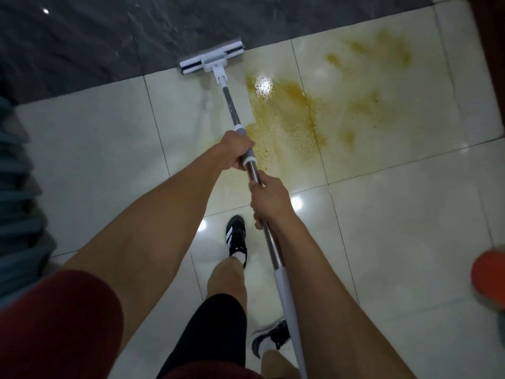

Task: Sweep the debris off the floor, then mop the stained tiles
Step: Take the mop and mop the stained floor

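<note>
Both bare forearms reach forward and down. Right hand (pixel 269 201) has its fingers wrapped around the mop handle's (pixel 257 179) metal shaft; left hand (pixel 236 151), farther along, has its fingers closed around the grey collar. From there the mop runs away to its white head (pixel 211 59), flat on the floor where pale tiles (pixel 95 149) meet dark stone. A yellow-brown speckled stain (pixel 289 124) spreads just right of the shaft.

1. I see a dark grey stone slab (pixel 82 36) along the top.
2. Blurred blue-grey stacked shapes (pixel 16 214) line the left edge.
3. An orange round object (pixel 489 274), blurred, sits at right.
</note>
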A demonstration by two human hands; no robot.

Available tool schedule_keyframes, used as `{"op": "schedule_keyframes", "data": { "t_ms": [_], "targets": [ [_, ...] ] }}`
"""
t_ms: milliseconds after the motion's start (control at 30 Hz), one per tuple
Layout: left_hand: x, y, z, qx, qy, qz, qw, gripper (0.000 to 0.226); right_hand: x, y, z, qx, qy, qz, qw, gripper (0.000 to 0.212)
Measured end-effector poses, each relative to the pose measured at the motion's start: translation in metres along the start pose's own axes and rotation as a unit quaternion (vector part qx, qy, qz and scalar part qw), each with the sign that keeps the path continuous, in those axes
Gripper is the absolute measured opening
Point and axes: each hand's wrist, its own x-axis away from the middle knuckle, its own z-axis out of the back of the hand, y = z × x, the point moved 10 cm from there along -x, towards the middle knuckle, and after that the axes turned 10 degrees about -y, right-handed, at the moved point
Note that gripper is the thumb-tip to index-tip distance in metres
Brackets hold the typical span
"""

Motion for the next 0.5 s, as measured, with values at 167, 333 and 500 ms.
{"op": "schedule_keyframes", "data": {
  "t_ms": [167, 333, 500],
  "targets": [
    [0.031, -0.044, -0.049, -0.028, -0.039, 0.012, 0.999, 0.029, 0.041, 0.059, -0.003, -0.023, 0.002, -0.009, 1.000, 0.025],
    [0.073, -0.110, -0.129, -0.067, -0.081, 0.020, 0.994, 0.019, 0.101, 0.156, 0.005, -0.042, 0.011, -0.024, 0.999, 0.027],
    [0.109, -0.185, -0.215, -0.088, -0.109, 0.028, 0.990, 0.019, 0.176, 0.258, 0.016, -0.081, 0.017, -0.053, 0.995, 0.031]
  ]
}}
